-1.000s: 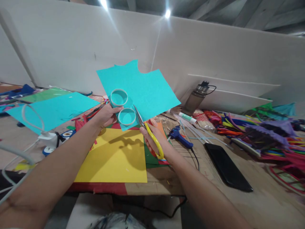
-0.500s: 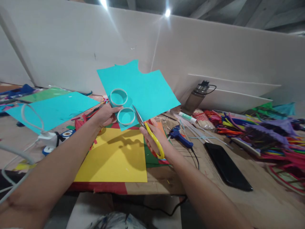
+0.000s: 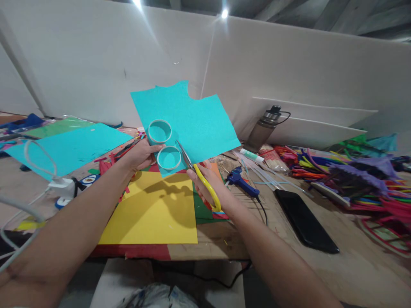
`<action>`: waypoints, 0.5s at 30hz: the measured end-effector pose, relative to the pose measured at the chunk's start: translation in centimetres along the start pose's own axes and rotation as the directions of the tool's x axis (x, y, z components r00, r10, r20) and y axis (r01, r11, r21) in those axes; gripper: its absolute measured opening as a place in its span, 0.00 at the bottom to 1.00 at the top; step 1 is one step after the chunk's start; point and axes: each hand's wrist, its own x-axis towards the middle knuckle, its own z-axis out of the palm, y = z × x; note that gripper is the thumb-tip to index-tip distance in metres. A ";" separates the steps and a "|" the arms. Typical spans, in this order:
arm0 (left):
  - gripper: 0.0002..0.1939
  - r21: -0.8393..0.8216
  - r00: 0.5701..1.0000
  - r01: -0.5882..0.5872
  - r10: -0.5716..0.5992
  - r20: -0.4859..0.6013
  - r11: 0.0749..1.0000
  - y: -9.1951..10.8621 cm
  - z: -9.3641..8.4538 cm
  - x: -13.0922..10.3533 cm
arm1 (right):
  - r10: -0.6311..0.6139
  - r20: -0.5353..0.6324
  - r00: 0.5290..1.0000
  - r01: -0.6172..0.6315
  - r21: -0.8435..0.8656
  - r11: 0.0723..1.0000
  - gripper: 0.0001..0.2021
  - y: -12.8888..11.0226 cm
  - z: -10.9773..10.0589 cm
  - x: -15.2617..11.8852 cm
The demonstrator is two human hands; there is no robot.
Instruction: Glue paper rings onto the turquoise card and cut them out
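Observation:
My left hand (image 3: 144, 155) pinches the lower left edge of a turquoise sheet (image 3: 195, 122), thumb on top beside two white-rimmed rings (image 3: 159, 131). The sheet is raised above the table and has a curved notch in its top edge. My right hand (image 3: 205, 182) is closed on yellow-handled scissors (image 3: 207, 186). Their blades lie at the sheet's lower part, just right of the lower ring. Below the sheet, a yellow sheet (image 3: 154, 222) lies on the table with shadows across it.
On the right are a blue glue gun (image 3: 242, 182), a black phone (image 3: 305, 220), a glue stick (image 3: 252, 155), a grey bottle (image 3: 263, 128) and colourful pipe cleaners (image 3: 308, 164). Another turquoise sheet (image 3: 80, 145) and a white plug (image 3: 64, 187) are on the left.
The scissors and the right part of the turquoise sheet have shifted slightly left. The blades look a little more closed. Both hands keep their hold.

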 end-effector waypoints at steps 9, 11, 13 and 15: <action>0.17 0.013 0.999 0.014 -0.013 -0.029 1.000 0.4 0.4 -0.3 | -0.030 -0.026 0.999 0.030 0.003 1.000 0.19 -0.2 0.0 -0.3; 0.17 0.016 1.000 0.007 -0.006 -0.022 1.000 0.4 0.4 -0.3 | -0.022 -0.031 0.999 0.022 0.017 1.000 0.18 0.1 0.3 -0.2; 0.17 0.013 1.000 0.004 -0.003 -0.016 1.000 0.3 0.4 -0.2 | -0.010 -0.027 1.000 0.011 0.031 0.999 0.18 0.2 0.4 -0.2; 0.18 0.009 1.000 0.007 -0.007 -0.014 1.000 0.2 0.3 -0.2 | -0.014 -0.024 1.000 0.014 0.027 1.000 0.18 0.1 0.3 -0.1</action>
